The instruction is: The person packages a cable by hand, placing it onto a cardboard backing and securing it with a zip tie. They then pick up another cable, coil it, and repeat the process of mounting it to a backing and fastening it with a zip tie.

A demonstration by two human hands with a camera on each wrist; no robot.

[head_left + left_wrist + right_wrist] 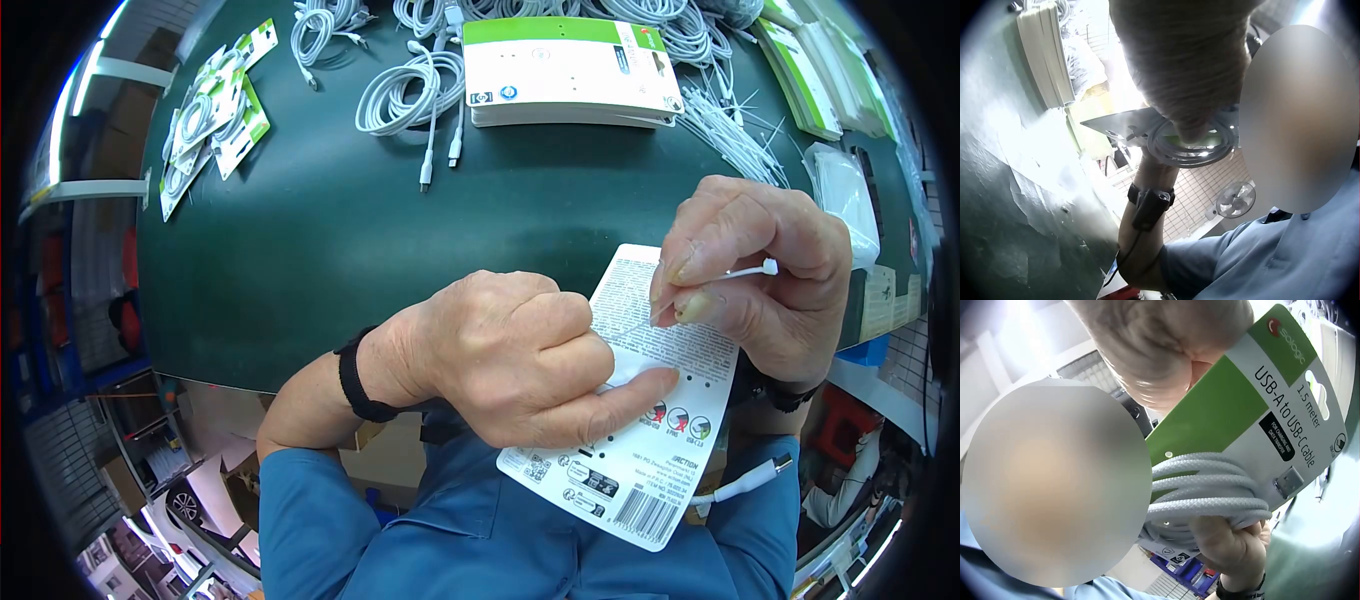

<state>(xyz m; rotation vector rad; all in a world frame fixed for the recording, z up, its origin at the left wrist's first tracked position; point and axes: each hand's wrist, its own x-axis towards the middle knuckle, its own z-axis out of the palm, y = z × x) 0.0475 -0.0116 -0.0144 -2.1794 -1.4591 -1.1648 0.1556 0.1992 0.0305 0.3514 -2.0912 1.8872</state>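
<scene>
Hands at the near edge of a dark green work table (330,230), seen from above. The left hand (510,360), with a black strap at the wrist, grips a white printed packaging card (640,470) held just above the person's blue-shirted lap. Its fingers are curled round the card's edge and its thumb lies flat across the printed back. The right hand (760,270) pinches a thin white plastic cable tie (745,271) between thumb and forefinger. The tie's tail runs down to the card's back, and its small square head points away to the right.

The right wrist view shows the card's green and white front, labelled as a USB-A to USB-C cable. A coil of white braided cable (1210,494) lies against this front, gripped from below by the left hand's fingers. A white connector end (770,467) hangs out below the card's right edge.

Farther back on the table lie a stack of green and white cards (570,70), loose coils of white cable (410,90) and a heap of white cable ties (730,130). Finished card-mounted cables (215,110) are spread at the far left.
</scene>
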